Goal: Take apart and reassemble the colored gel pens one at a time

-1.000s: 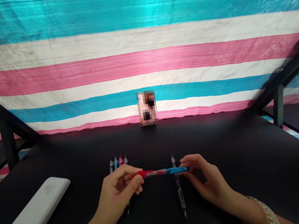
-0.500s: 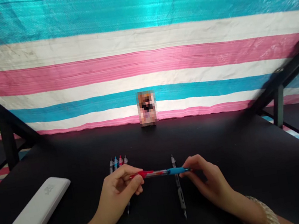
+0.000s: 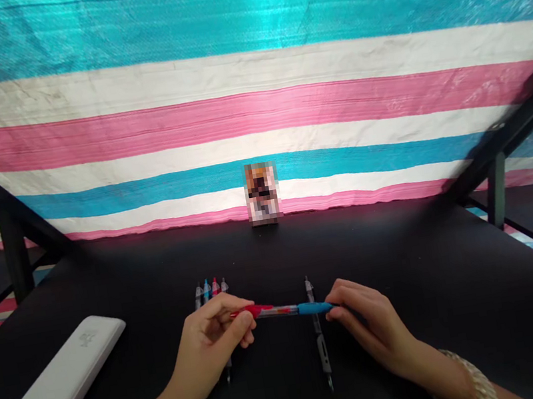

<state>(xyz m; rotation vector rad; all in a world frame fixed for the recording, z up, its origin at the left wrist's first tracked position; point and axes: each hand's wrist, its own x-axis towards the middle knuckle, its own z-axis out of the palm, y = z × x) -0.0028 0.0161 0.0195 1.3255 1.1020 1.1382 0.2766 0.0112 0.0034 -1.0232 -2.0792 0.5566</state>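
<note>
The left hand (image 3: 217,332) pinches the red end of a red-and-blue pen (image 3: 284,310) between thumb and forefinger; the right hand (image 3: 372,324) pinches its blue end at the fingertips. The pen spans the lower middle of the frame, its long axis nearly level, blue end pointing right and dipping slightly. The blue part crosses over a gray pen (image 3: 323,352), which lies running up and down the picture. Beyond the left fingers show the upper ends of four pens (image 3: 207,291), side by side, pointing up-frame. At lower left, a white slab (image 3: 59,394) slants toward mid-frame; the marking near its upper end is too small to read. Black tabletop (image 3: 378,236) stretches from the hands to its far edge, where a pixelated object (image 3: 261,193) stands before a striped sheet (image 3: 253,114). Its side edges slant outward toward the lower corners.
</note>
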